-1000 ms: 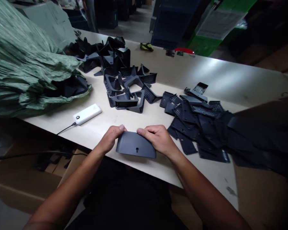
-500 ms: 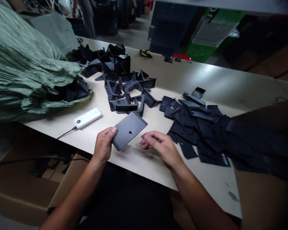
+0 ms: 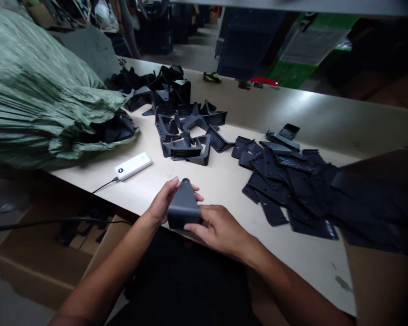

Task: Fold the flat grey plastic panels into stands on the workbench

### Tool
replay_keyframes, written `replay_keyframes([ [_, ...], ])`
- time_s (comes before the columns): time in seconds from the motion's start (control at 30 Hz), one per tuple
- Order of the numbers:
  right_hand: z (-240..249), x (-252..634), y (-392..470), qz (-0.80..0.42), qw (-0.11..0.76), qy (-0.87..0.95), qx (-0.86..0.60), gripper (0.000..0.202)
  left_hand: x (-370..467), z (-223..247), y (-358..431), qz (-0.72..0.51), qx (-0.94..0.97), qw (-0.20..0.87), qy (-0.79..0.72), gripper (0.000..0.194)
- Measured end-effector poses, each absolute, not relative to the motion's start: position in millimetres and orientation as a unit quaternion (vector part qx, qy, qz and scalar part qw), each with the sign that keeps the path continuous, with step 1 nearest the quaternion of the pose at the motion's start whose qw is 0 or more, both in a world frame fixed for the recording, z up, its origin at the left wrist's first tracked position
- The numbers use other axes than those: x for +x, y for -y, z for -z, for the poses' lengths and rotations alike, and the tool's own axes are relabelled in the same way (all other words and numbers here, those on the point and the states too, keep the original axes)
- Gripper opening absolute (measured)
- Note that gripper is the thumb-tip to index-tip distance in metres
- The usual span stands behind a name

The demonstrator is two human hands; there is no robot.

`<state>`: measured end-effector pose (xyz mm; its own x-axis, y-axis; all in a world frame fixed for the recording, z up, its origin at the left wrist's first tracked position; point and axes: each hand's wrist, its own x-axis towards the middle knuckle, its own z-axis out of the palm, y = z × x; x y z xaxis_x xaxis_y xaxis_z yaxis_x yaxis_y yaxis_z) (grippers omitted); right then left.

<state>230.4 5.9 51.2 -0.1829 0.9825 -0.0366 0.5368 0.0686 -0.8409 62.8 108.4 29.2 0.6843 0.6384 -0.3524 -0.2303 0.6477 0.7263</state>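
A dark grey plastic part is held between both hands over the front edge of the table. Its narrow end, with a small hole, points away from me, and a wide face is turned toward me. My left hand grips it from the left, with fingertips showing behind it. My right hand pinches its lower right corner, the thumb on the near face. Beyond the hands lie several angular black brackets. Flat black panels are heaped to the right.
A green woven sack with dark parts in its mouth lies at the left. A white power bank with a cable sits near the table edge. A cardboard box stands below left. A yellow-black item is at the back.
The grey part has been turned from its flat face to its angled side and brought nearer to me. My right hand has moved left and taken hold of it. The view has shifted slightly.
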Motion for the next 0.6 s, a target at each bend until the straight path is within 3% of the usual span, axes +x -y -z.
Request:
replay_keyframes([
  [0.1,-48,231,-5,-0.359,0.289,0.679,-0.572,0.016,69,-32,-109,-0.221,0.332,0.873,-0.281,0.034],
  [0.2,-45,230,-2,-0.415,0.373,0.614,-0.558,0.023,75,-34,-102,-0.277,0.301,0.869,-0.279,0.018],
  [0.4,-26,213,7,-0.488,0.528,0.481,-0.502,0.036,82,-38,-84,-0.393,0.337,0.798,-0.309,0.012],
  [0.6,-27,205,6,-0.475,0.545,0.501,-0.476,0.046,78,-49,-83,-0.421,0.384,0.761,-0.31,0.011],
])
